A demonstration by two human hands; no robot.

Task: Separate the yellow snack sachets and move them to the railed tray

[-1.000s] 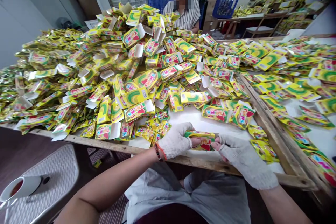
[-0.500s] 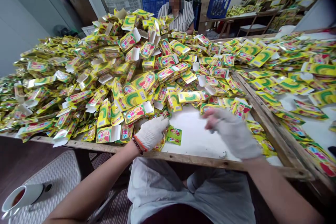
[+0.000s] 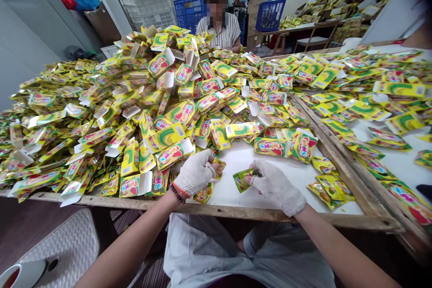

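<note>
My left hand (image 3: 195, 173), in a white knit glove with an orange cuff, is closed at the table's front edge. A yellow sachet (image 3: 220, 167) sticks out past its curled fingers, and another sachet (image 3: 204, 194) shows beneath the hand. To its right, my gloved right hand (image 3: 276, 186) pinches a small green sachet (image 3: 241, 182) by one end, just over the white tabletop (image 3: 232, 159). Beyond both hands lie yellow printed cartons, among them an open-flapped carton (image 3: 173, 154) and a carton (image 3: 303, 145) near the wooden divider.
A high heap of cartons (image 3: 182, 112) fills the left and back. A wooden strip (image 3: 337, 157) divides the table, with several yellow sachets (image 3: 332, 189) beside it. A person (image 3: 219, 31) sits across. A cup (image 3: 23, 274) stands on a white stool (image 3: 67, 247) at lower left.
My right hand has moved left and down and now holds the green sachet that lay beside my left hand. The left hand has stayed nearly in place. The view has shifted slightly.
</note>
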